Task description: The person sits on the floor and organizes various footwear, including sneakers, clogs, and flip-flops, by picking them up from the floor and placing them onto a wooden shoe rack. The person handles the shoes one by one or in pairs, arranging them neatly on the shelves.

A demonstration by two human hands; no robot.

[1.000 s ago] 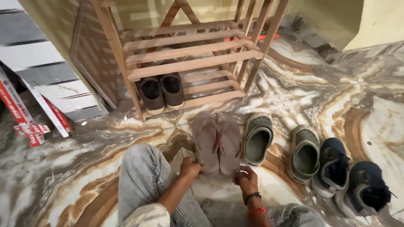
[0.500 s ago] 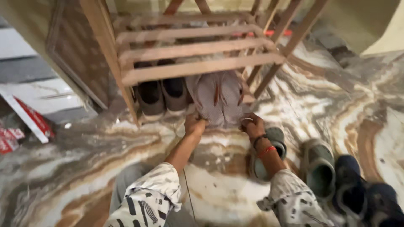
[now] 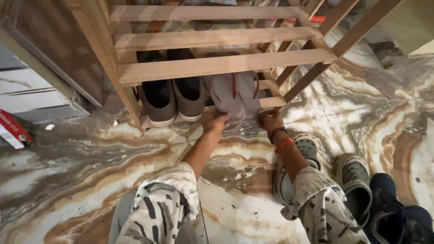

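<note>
Two grey-pink flip-flops (image 3: 235, 96) lie side by side on the bottom shelf of one wooden slatted shoe rack (image 3: 217, 65), and two brown slip-on shoes (image 3: 174, 97) sit on that same shelf to their left. On the marble floor (image 3: 81, 171) at the right there are two grey-green clogs (image 3: 355, 180), one partly hidden behind an arm, and two dark blue sneakers (image 3: 393, 212) at the frame's lower right corner. Two hands are in view, the left hand (image 3: 214, 122) and the right hand (image 3: 270, 120), and the right wrist carries two bands, one black and one red; one red and white box (image 3: 11, 131) shows at the left edge.
</note>
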